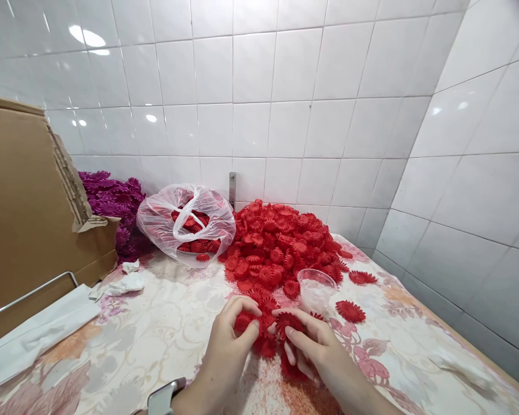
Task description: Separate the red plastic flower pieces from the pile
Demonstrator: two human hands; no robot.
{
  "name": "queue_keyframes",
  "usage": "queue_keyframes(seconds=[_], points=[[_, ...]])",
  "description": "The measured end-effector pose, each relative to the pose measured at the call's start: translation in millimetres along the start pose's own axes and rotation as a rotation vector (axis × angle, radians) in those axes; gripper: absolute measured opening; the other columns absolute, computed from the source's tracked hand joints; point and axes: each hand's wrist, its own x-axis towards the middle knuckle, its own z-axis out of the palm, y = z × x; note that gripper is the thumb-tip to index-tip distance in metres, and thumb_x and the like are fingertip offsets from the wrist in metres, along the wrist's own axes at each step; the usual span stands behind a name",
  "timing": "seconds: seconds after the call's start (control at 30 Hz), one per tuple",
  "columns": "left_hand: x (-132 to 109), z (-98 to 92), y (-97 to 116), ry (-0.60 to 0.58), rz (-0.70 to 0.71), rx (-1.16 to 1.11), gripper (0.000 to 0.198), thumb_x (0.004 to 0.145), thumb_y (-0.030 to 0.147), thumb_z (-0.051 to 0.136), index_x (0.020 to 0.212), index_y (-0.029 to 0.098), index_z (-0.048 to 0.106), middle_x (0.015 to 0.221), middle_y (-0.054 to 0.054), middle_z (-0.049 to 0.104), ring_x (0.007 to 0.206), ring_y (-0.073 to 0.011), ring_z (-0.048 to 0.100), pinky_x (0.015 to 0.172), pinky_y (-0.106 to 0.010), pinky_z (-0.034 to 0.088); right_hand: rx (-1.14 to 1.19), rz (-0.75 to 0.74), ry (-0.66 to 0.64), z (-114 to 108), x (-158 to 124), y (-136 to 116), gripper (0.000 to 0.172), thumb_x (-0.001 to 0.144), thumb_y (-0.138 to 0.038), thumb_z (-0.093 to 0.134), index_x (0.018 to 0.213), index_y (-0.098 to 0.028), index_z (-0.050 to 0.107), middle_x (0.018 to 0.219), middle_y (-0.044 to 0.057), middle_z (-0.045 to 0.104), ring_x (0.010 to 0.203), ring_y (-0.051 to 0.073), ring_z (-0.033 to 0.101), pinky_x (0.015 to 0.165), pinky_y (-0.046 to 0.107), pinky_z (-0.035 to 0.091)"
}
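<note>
Low over the table, my right hand (313,340) pinches a red fabric flower (288,324) between thumb and fingers. My left hand (231,334) is curled, its thumb and index tips close together around another red flower (243,323), partly covered by the fingers. Loose red flowers (266,346) lie between and beneath both hands. Behind them rises a big heap of the same red flowers (281,242). A clear plastic cup (316,291) with whitish contents stands just beyond my right hand. Single red flowers (350,311) lie to its right.
A tied clear plastic bag (155,222) of red flowers sits left of the heap. Purple flowers (112,199) are piled behind a cardboard box (21,213). Crumpled white paper (121,285) lies on the floral tablecloth (164,323). Tiled walls (251,75) bound the back and right.
</note>
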Motion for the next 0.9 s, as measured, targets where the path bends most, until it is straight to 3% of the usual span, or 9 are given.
queue_keyframes(seconds=[0.13, 0.9], points=[[1, -0.8, -1, 0.012, 0.007, 0.012, 0.007, 0.069, 0.015, 0.049, 0.068, 0.019, 0.055, 0.081, -0.003, 0.058, 0.083, -0.0192, 0.054, 0.074, -0.028, 0.041, 0.009, 0.024, 0.001, 1, 1, 1, 0.053, 0.067, -0.048, 0.051, 0.105, -0.011, 0.053, 0.044, -0.007, 0.044, 0.036, 0.006, 0.029, 0.037, 0.019, 0.017], [2, -1.4, -5, 0.027, 0.003, 0.015, 0.009, 0.069, 0.013, 0.049, 0.067, 0.020, 0.055, 0.082, -0.003, 0.059, 0.087, -0.0190, 0.054, 0.078, -0.028, 0.041, 0.024, 0.015, 0.024, -2, 7, 11, 0.056, 0.067, -0.051, 0.053, 0.108, -0.012, 0.053, 0.042, -0.006, 0.045, 0.035, 0.006, 0.027, 0.036, 0.019, 0.017]])
